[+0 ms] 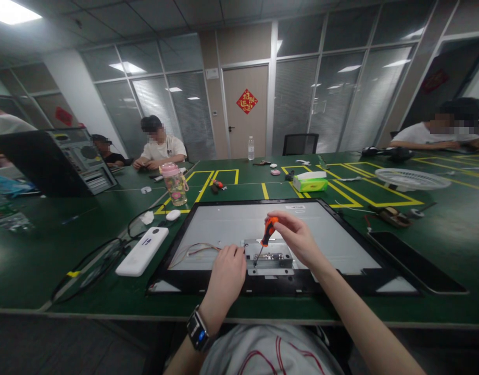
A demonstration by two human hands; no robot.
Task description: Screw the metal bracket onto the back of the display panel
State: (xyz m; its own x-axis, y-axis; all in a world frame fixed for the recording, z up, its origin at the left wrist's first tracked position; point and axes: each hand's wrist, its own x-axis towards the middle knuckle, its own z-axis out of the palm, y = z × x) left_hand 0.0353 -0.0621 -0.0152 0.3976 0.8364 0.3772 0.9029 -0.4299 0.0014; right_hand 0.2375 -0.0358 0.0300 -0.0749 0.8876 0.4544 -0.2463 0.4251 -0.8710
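Observation:
A flat monitor panel (208, 229) lies face down on the green table, its grey metal back up inside a black frame. A small metal bracket plate (276, 264) sits near its front edge. My right hand (298, 237) grips an orange-handled screwdriver (268, 232), tilted, its tip down at the bracket's left end. My left hand (227, 273), a watch on its wrist, rests curled on the panel beside the bracket, fingertips close to the screwdriver tip. Thin wires (200, 249) run across the panel toward it.
A white power adapter (142, 251) and black cables (95, 260) lie to the left. A pink-lidded bottle (174, 183), an open computer case (63, 159), a tissue box (310, 182), a fan grille (411, 179) and a black bar (415, 260) surround the panel. Other people sit at the far edges.

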